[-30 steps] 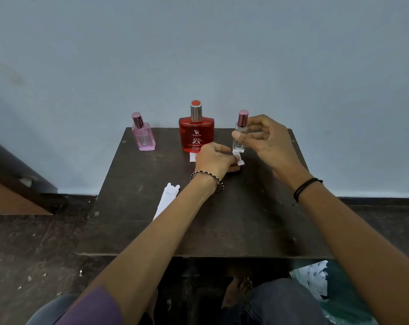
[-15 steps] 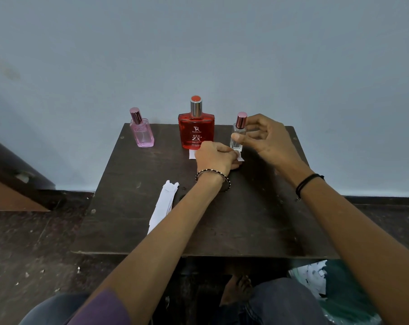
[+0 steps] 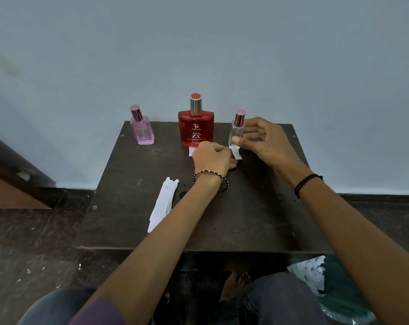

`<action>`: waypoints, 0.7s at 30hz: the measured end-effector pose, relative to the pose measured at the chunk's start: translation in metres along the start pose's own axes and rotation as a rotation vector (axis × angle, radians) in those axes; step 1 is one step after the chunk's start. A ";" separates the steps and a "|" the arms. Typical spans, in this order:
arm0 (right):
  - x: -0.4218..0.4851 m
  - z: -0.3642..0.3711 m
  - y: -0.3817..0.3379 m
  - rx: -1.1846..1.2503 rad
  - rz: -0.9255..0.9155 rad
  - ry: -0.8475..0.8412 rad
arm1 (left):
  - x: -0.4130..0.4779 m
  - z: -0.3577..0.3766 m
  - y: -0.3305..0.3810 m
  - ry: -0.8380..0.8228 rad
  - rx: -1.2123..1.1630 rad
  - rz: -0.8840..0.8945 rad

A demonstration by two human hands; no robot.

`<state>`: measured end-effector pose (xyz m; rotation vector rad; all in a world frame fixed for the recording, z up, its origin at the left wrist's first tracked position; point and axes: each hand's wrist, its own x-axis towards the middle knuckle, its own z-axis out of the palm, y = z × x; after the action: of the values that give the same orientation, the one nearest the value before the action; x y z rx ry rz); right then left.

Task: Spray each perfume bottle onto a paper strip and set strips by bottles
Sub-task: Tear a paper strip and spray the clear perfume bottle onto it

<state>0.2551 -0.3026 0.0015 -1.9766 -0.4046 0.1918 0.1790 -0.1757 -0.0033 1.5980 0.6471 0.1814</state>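
Observation:
Three perfume bottles stand along the back of the dark table [image 3: 245,219]: a pink one [image 3: 142,130] at the left, a large red one [image 3: 196,131] in the middle, and a small clear one with a pink cap [image 3: 236,131] at the right. My right hand [image 3: 266,144] holds the clear bottle lightly, thumb on its front and fingers at its right side, and the bottle rests on the table. My left hand [image 3: 211,159] is closed on a white paper strip [image 3: 236,154], which pokes out just in front of the clear bottle. Another strip [image 3: 191,151] lies in front of the red bottle.
A stack of white paper strips [image 3: 163,205] lies on the table's left part. A grey wall rises right behind the bottles. A green bag with paper scraps [image 3: 313,275] sits on the floor at lower right. A dark wooden board [image 3: 13,170] leans at the left.
My right hand has lowered the clear bottle onto the table at the back and loosened its fingers. My left hand stays on the strip in front of it.

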 end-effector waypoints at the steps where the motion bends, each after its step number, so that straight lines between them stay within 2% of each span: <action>1: -0.001 -0.001 0.001 -0.001 0.006 -0.004 | -0.002 -0.001 0.000 0.004 0.006 0.000; 10: -0.032 -0.009 -0.003 -0.030 0.126 0.088 | -0.032 -0.023 -0.001 0.041 0.068 -0.004; 15: -0.062 0.005 -0.015 -0.043 0.157 0.079 | -0.051 -0.058 -0.007 0.067 0.131 0.047; 21: -0.093 0.047 -0.037 -0.105 0.098 -0.027 | -0.069 -0.116 -0.019 0.178 0.434 0.202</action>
<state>0.1466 -0.2826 0.0100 -2.1009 -0.3421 0.2645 0.0609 -0.1106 0.0136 2.0846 0.6926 0.3539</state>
